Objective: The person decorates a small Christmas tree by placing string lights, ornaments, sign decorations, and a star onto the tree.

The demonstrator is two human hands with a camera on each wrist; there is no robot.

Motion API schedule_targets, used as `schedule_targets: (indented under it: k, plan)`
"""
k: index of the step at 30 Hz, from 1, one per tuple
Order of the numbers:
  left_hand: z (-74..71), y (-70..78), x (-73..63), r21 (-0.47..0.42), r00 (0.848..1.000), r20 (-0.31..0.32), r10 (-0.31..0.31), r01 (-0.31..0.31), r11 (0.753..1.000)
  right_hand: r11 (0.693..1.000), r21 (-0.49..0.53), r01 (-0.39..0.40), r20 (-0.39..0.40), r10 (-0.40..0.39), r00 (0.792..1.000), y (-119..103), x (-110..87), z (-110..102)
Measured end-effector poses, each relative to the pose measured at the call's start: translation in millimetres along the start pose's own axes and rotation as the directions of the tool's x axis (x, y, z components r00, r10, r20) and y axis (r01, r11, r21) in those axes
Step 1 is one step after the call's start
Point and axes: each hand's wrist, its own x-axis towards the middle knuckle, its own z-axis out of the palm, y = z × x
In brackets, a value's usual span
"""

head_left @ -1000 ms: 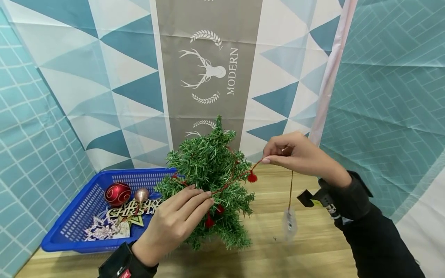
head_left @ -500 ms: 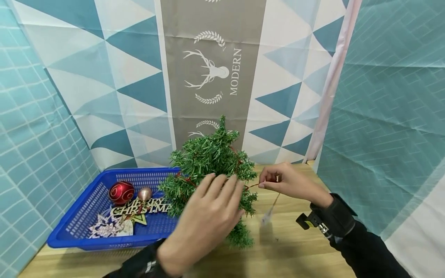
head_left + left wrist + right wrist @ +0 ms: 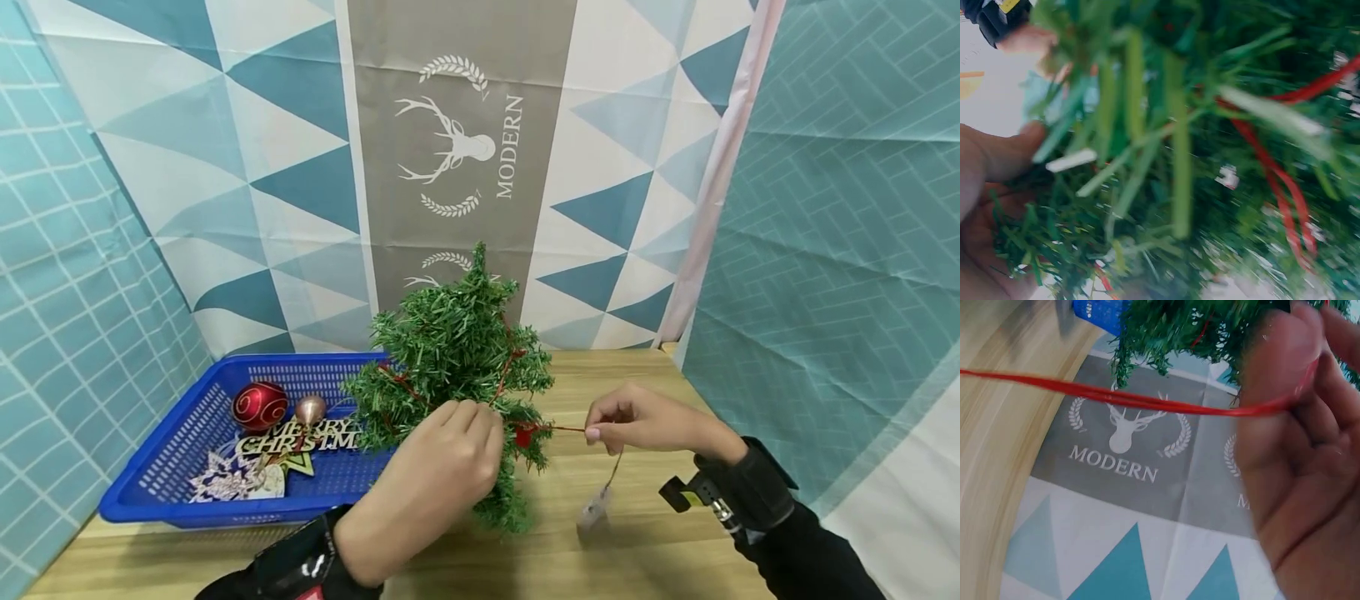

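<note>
A small green artificial Christmas tree [image 3: 457, 342] stands on the table, with a red cord [image 3: 566, 428] wound across its branches. At the tree's front, my left hand [image 3: 442, 467] has its fingers bent round branches; in the left wrist view the thumb [image 3: 1010, 153] presses against the greenery. To the right of the tree my right hand [image 3: 652, 423] pinches the cord between thumb and fingers, drawn straight from the tree. A red pompom [image 3: 523, 436] hangs on the cord near the branches. Below the right hand dangles a small clear plastic piece [image 3: 595, 510] on a thin string.
A blue basket [image 3: 142, 512] at the left holds a red bauble [image 3: 259, 406], a pinkish bauble [image 3: 310, 409], a "Merry Christmas" sign [image 3: 300, 437] and a snowflake ornament [image 3: 225, 477]. Behind the table [image 3: 637, 533] hangs a patterned cloth [image 3: 300, 167].
My right hand has moved lower, keeping the cord pinched and pulling it lower across the tree. The left hand has moved right, and its straight fingers have bent at the tree's front.
</note>
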Motion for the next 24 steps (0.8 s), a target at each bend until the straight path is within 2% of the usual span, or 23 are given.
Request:
schedule_targets:
  k: [3,6,9,11,12,14,15,16,18,20,21,24]
  plan:
    - [0.3,-7.6,-14.7,-0.069,0.999,-0.046,0.026,-0.029,0.997,1.0,0.011,0.015,0.08,-0.016,0.997,4,-4.0,0]
    - [2.2,-13.6,-26.9,-0.129,0.993,-0.116,0.024,-0.039,0.991,0.997,0.079,0.02,0.088,-0.027,0.996,6,-6.4,2]
    - [3.5,-18.1,-36.5,-0.193,0.981,-0.193,0.002,-0.04,0.98,0.991,0.068,0.117,-0.034,-0.114,0.993,2,-7.3,1]
    - [3.8,-21.2,-41.7,-0.243,0.973,-0.23,-0.021,-0.036,0.969,0.982,-0.015,0.19,-0.153,-0.19,0.97,-9,-5.2,-2]
    - [3.9,-22.8,-44.1,-0.265,0.968,-0.248,-0.032,-0.036,0.964,0.969,-0.099,0.227,-0.206,-0.243,0.948,-16,-2.6,-4]
    - [4.6,-25.7,-48.6,-0.306,0.962,-0.269,-0.052,-0.034,0.951,0.92,-0.275,0.278,-0.27,-0.351,0.897,-36,5.7,-11]
    - [5.5,-26.9,-50.2,-0.321,0.957,-0.284,-0.058,-0.038,0.946,0.887,-0.35,0.3,-0.27,-0.402,0.875,-47,11.7,-16]
    - [6.1,-27.8,-51.5,-0.339,0.954,-0.291,-0.068,-0.036,0.94,0.86,-0.406,0.31,-0.26,-0.434,0.862,-58,17.8,-20]
    - [7.7,-28.9,-52.5,-0.356,0.945,-0.317,-0.077,-0.043,0.933,0.785,-0.516,0.343,-0.214,-0.505,0.836,-79,31.9,-31]
    - [8.3,-29.0,-53.3,-0.382,0.944,-0.317,-0.093,-0.038,0.923,0.725,-0.582,0.368,-0.161,-0.546,0.822,-96,46.5,-42]
    - [8.6,-28.9,-53.3,-0.391,0.942,-0.322,-0.097,-0.039,0.92,0.705,-0.604,0.373,-0.137,-0.553,0.822,-103,53.3,-47]
    - [9.0,-28.2,-53.4,-0.413,0.941,-0.321,-0.109,-0.035,0.91,0.668,-0.654,0.356,-0.111,-0.55,0.828,-118,71.8,-59]
